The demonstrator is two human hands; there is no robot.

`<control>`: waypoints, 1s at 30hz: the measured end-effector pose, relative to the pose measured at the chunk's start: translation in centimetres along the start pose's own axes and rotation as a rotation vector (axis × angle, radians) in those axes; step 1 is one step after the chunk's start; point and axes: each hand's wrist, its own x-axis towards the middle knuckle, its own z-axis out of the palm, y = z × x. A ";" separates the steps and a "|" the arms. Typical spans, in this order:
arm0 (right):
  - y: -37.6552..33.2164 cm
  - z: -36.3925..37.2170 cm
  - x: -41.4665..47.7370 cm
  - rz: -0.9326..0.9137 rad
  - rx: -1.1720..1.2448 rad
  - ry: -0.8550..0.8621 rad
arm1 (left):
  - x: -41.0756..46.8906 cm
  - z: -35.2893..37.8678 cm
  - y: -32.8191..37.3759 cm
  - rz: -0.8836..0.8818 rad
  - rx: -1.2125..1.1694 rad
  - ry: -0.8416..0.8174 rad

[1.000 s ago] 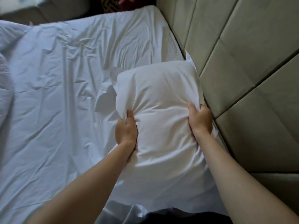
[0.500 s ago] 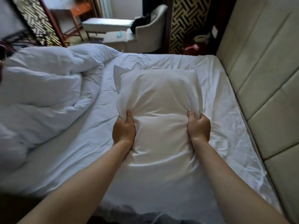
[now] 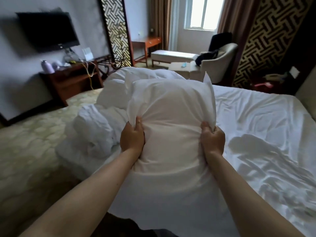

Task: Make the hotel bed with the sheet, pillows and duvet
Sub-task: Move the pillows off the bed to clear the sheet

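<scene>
Head view. Holding one pillow [image 3: 171, 117] up off the bed, over its near edge. Gripping it with the left hand [image 3: 132, 139] and the right hand [image 3: 212, 140], each clenched round a bunched fold of the case at either side, thumbs on top of the fabric.

Note the sheet [image 3: 265, 125] already spread across the mattress, covering it but creased and rumpled; probably wants smoothing. Cannot tell whether tucked at the edges.

Note the duvet [image 3: 102, 120] not yet laid: heaped in a crumpled pile at the left side of the bed, partly behind the pillow.

No second pillow to be seen anywhere in the frame.

Judged from this, perhaps a third done. Sheet on. Pillow in hand but not yet set down by the headboard [image 3: 306, 89] at the right edge. Left to do: placing the pillows, then drawing the duvet over and straightening it.
</scene>
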 end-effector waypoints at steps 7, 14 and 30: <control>-5.1 9.3 -2.3 -0.074 0.042 -0.114 | 6.8 -7.2 -2.6 -0.021 -0.029 0.137; -8.6 19.8 -0.4 -0.137 0.102 -0.162 | 17.3 -10.2 -4.6 -0.009 -0.050 0.233; -14.0 43.8 11.0 -0.127 0.144 -0.017 | 44.8 -7.9 -5.7 0.034 -0.012 0.206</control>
